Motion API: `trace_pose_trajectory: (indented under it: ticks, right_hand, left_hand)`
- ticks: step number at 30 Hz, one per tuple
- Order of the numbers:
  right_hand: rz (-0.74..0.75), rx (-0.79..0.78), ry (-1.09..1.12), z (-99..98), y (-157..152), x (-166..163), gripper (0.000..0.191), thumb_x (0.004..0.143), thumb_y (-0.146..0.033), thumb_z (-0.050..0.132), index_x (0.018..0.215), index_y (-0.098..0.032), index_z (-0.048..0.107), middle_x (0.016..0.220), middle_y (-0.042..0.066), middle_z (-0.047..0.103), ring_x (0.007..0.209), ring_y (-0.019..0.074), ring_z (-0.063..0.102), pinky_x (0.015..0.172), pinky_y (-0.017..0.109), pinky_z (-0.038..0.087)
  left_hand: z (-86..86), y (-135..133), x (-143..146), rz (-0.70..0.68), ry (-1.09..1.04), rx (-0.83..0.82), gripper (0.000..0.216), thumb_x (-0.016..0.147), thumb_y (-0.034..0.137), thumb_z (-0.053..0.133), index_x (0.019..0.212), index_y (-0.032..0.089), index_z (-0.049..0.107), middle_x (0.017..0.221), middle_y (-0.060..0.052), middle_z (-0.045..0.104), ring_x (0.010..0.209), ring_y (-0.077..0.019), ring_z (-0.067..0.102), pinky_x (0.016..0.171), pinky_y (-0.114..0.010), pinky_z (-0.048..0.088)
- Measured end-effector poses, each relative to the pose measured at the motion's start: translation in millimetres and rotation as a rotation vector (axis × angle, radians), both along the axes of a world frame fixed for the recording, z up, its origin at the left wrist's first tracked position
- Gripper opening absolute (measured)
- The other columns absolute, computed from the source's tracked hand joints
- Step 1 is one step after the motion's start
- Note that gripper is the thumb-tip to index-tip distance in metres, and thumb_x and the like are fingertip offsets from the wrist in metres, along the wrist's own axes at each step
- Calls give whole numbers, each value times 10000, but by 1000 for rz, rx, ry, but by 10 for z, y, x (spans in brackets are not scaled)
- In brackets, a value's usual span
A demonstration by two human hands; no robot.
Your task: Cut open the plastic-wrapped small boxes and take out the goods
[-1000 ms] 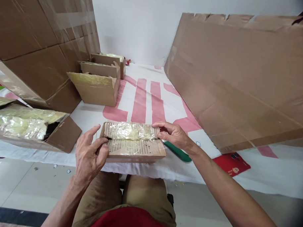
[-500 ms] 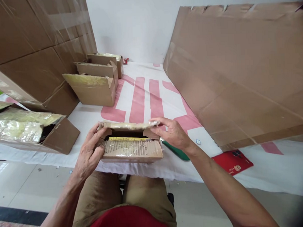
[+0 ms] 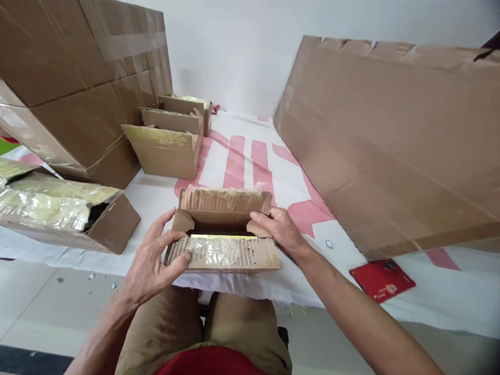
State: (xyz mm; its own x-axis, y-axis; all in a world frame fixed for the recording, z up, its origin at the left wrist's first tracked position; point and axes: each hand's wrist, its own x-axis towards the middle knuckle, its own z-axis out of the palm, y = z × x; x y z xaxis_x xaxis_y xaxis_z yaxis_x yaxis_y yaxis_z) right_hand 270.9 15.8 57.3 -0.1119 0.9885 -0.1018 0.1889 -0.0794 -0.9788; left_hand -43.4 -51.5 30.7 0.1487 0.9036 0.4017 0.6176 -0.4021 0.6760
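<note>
A small cardboard box (image 3: 236, 262) sits at the table's front edge, its back flap raised and its front flap, ribbed and covered in clear tape, lying toward me. A yellow edge (image 3: 223, 237) of something shows inside; the rest of the contents is in shadow. At the box's left end, my left hand (image 3: 158, 259) is closed on it, thumb on the front flap and fingers spread along the side. My right hand (image 3: 282, 230) grips the right end, thumb over the small side flap and fingers hidden outside.
More cardboard boxes with taped flaps stand on the left, one near box (image 3: 115, 222) and several open boxes (image 3: 162, 152) behind. Large cardboard cartons (image 3: 75, 122) rise at left, and a big cardboard panel (image 3: 396, 149) leans at right. A red phone (image 3: 382, 281) lies on the white-and-pink cloth (image 3: 236, 160).
The box's back flap has tipped back and its inner side shows more. My right hand has moved from that flap to the right end; my left fingers have shifted lower. The camera view has shifted slightly.
</note>
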Motion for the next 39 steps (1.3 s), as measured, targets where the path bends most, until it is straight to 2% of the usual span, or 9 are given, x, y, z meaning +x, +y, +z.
trace_pose_trajectory:
  ticks: [4,8,11,16,18,20,24,34,39]
  right_hand:
    - [-96,44,54,24,57,-171,505,708,-625,840,631,-210,563,606,-40,513,570,117,448,552,279,355]
    - [-97,46,40,14,282,-178,510,648,-653,861,692,-199,632,657,-13,597,614,145,522,574,288,410]
    - [-77,-7,-26,10,374,-23,547,624,-679,867,809,-196,687,779,27,710,733,205,638,660,326,508]
    - [-307,495,-274,327,15,170,384,858,-570,754,1060,-244,741,1075,70,771,1017,275,692,980,461,546]
    - [-196,618,-382,499,-190,96,253,947,-472,686,1072,-265,761,1072,73,778,1003,276,702,976,469,557]
    - [147,595,-475,607,-302,-43,223,979,-392,646,1117,-277,778,1141,76,785,1071,285,711,1001,472,560]
    - [616,403,-698,620,-184,-267,489,909,-362,733,1384,-252,690,1455,105,677,1347,342,609,1140,522,477]
    - [755,366,-747,475,76,-143,568,927,-292,648,1492,-244,605,1464,111,674,1308,318,644,1112,487,488]
    - [625,410,-815,340,63,-207,582,886,-212,650,1468,-219,620,1436,134,692,1314,331,648,1128,519,491]
  left_hand:
    - [150,40,-70,-14,-74,16,192,920,413,661,931,228,711,1606,-142,525,1475,-375,523,1141,-551,514]
    - [214,-52,-74,10,-37,176,44,913,250,650,888,236,683,1682,-88,444,1512,-337,486,1191,-546,472]
    - [134,-153,-21,-39,61,274,141,891,112,604,917,240,657,1593,-107,556,1495,-311,512,1171,-528,492]
    - [-56,-211,61,-41,38,317,188,896,64,572,947,239,617,1417,-124,695,1432,-305,581,1117,-520,538]
    - [-104,-211,74,-48,16,321,202,889,49,564,946,237,608,1414,-124,695,1457,-305,555,1125,-519,531]
    - [-140,-212,74,-47,9,314,216,878,34,557,942,236,600,1428,-124,684,1485,-303,523,1137,-520,521]
    - [-193,-213,54,-56,47,305,246,862,24,560,973,238,610,1452,-123,669,1504,-306,497,1143,-526,516]
    - [-227,-191,74,-73,-26,291,174,879,83,550,953,236,589,1410,-134,681,1500,-324,494,1138,-543,513]
    - [-309,-3,18,-56,63,375,438,859,114,578,1278,237,605,1392,-130,696,1460,-327,528,1142,-549,495]
